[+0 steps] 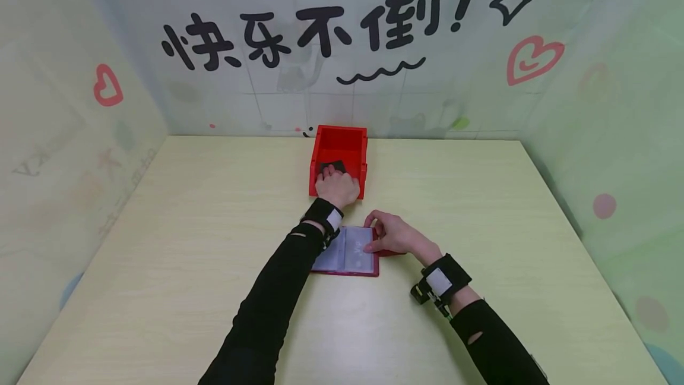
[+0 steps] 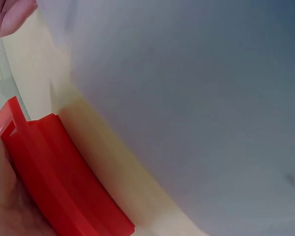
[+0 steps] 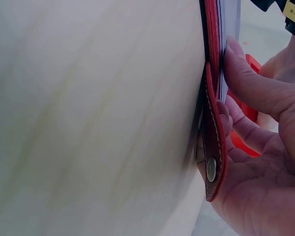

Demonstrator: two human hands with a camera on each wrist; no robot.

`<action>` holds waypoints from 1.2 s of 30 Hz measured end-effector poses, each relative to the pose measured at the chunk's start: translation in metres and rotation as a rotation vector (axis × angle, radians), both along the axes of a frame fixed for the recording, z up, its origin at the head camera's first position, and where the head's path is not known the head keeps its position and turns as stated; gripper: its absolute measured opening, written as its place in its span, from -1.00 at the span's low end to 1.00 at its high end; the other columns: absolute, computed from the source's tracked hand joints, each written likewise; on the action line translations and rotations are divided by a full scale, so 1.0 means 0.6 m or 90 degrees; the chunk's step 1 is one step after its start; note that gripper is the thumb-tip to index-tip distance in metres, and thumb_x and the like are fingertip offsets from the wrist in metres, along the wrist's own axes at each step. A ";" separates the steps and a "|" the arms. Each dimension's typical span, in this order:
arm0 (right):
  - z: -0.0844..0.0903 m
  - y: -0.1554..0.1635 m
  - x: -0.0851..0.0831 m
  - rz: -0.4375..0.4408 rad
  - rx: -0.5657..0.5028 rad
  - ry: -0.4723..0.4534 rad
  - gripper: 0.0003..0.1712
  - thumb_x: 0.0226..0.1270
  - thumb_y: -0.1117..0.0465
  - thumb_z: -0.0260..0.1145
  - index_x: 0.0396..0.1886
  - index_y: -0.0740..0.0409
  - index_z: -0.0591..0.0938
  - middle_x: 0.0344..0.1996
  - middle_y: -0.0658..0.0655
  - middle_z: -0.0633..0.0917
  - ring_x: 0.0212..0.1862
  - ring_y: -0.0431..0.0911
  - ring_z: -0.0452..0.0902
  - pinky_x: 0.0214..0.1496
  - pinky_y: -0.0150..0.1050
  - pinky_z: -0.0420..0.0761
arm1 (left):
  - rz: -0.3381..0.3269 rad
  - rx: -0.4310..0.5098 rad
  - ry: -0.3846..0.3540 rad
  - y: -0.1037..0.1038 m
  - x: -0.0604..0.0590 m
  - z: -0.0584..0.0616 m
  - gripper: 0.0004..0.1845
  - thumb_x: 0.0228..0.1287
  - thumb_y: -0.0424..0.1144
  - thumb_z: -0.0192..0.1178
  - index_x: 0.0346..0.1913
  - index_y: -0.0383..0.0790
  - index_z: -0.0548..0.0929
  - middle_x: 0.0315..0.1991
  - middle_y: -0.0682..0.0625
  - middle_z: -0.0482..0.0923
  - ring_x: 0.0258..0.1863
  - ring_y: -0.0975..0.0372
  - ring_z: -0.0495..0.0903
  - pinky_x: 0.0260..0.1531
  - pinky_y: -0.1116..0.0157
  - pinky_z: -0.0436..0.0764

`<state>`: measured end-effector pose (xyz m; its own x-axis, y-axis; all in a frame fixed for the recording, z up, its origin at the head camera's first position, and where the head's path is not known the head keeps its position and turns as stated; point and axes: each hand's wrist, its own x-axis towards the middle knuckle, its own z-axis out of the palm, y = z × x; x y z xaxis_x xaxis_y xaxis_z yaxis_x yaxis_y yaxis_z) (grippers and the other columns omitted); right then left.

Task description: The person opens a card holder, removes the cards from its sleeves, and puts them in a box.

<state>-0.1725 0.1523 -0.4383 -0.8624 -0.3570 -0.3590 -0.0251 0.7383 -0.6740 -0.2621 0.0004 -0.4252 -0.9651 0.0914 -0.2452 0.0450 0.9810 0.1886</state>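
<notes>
An open card holder (image 1: 359, 260) with a red leather cover and clear plastic sleeves lies on the table. My right hand (image 1: 396, 235) grips its right edge, thumb on the sleeves and fingers around the cover side. In the right wrist view, the strap (image 3: 214, 142) with white stitching and a metal snap hangs by the fingers. My left hand (image 1: 338, 188) reaches over the near wall of a red box (image 1: 342, 138), its fingertips at a dark, flat, card-like piece (image 1: 338, 165) inside. I cannot tell whether those fingers pinch it.
The light wood table (image 1: 214, 207) meets a printed fabric backdrop (image 1: 224, 106) right behind the red box. More fabric hangs along both sides. In the left wrist view, a blurred pale sleeve sheet (image 2: 187, 98) fills much of the frame. The left forearm passes over the card holder's left part.
</notes>
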 end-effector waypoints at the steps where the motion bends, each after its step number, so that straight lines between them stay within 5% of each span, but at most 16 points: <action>1: 0.000 0.000 0.001 0.004 0.002 0.002 -0.49 0.19 0.21 0.52 0.07 0.11 0.50 -0.35 0.12 0.49 -0.19 -0.07 0.46 -0.25 -0.34 0.44 | -0.003 0.003 0.002 -0.002 -0.001 -0.002 -0.38 0.57 0.01 -0.26 0.45 -0.32 0.38 0.53 -0.32 0.19 0.54 -0.14 0.18 0.57 -0.03 0.09; 4: 0.001 -0.001 0.002 0.008 0.003 0.005 -0.49 0.19 0.21 0.52 0.07 0.11 0.49 -0.35 0.12 0.49 -0.20 -0.07 0.46 -0.25 -0.35 0.46 | -0.014 0.039 0.039 -0.009 -0.002 -0.007 -0.40 0.57 -0.03 -0.23 0.41 -0.38 0.42 0.52 -0.33 0.20 0.55 -0.14 0.18 0.57 -0.03 0.10; 8: 0.000 -0.003 0.002 0.001 0.001 0.003 -0.49 0.18 0.22 0.53 0.08 0.10 0.50 -0.33 0.13 0.51 -0.18 -0.06 0.47 -0.23 -0.34 0.46 | -0.031 0.157 0.142 -0.024 0.004 -0.012 -0.51 0.54 -0.13 -0.10 0.26 -0.40 0.56 0.40 -0.31 0.41 0.40 -0.13 0.38 0.48 -0.01 0.31; 13: -0.006 -0.005 0.001 -0.004 0.004 0.003 -0.48 0.17 0.20 0.54 0.08 0.08 0.51 -0.33 0.13 0.53 -0.21 -0.07 0.47 -0.24 -0.33 0.48 | -0.058 0.300 0.243 -0.051 0.043 -0.008 -0.69 0.42 -0.22 0.08 0.13 -0.26 0.60 0.08 -0.19 0.57 0.07 0.00 0.48 0.18 0.12 0.56; 16: -0.004 -0.004 0.002 -0.004 0.003 0.006 -0.47 0.17 0.18 0.54 0.08 0.09 0.50 -0.33 0.13 0.53 -0.23 -0.07 0.47 -0.26 -0.33 0.47 | -0.089 0.350 0.210 -0.070 0.079 0.003 -0.77 0.36 -0.25 0.16 0.02 -0.21 0.60 -0.13 -0.10 0.58 -0.14 0.10 0.50 -0.10 0.22 0.61; 22: 0.001 -0.002 0.005 -0.001 -0.008 0.010 -0.48 0.17 0.17 0.54 0.06 0.11 0.49 -0.34 0.12 0.53 -0.24 -0.07 0.47 -0.26 -0.33 0.47 | -0.167 0.347 0.029 -0.110 0.131 0.000 -0.72 0.34 -0.28 0.24 0.07 -0.24 0.63 -0.39 -0.03 0.55 -0.41 0.18 0.50 -0.39 0.36 0.49; 29: -0.003 0.001 0.006 0.002 -0.017 0.019 -0.50 0.18 0.17 0.53 0.05 0.11 0.50 -0.36 0.10 0.51 -0.24 -0.07 0.46 -0.25 -0.31 0.44 | -0.255 0.281 -0.017 -0.129 0.144 -0.023 -0.56 0.33 -0.16 0.31 0.23 -0.17 0.62 -0.30 0.00 0.55 -0.30 0.23 0.47 -0.31 0.36 0.45; 36: -0.007 0.005 0.004 0.008 -0.031 0.020 -0.51 0.20 0.16 0.53 0.03 0.13 0.50 -0.39 0.10 0.49 -0.28 -0.08 0.44 -0.28 -0.31 0.41 | -0.275 0.294 -0.036 -0.136 0.139 -0.031 -0.55 0.31 -0.10 0.34 0.25 -0.05 0.65 -0.20 0.00 0.55 -0.22 0.24 0.47 -0.26 0.35 0.45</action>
<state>-0.1699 0.1556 -0.4423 -0.8681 -0.3844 -0.3141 -0.0557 0.7042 -0.7078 -0.1784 -0.0811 -0.4439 -0.8040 0.5786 -0.1374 0.3960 0.6933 0.6021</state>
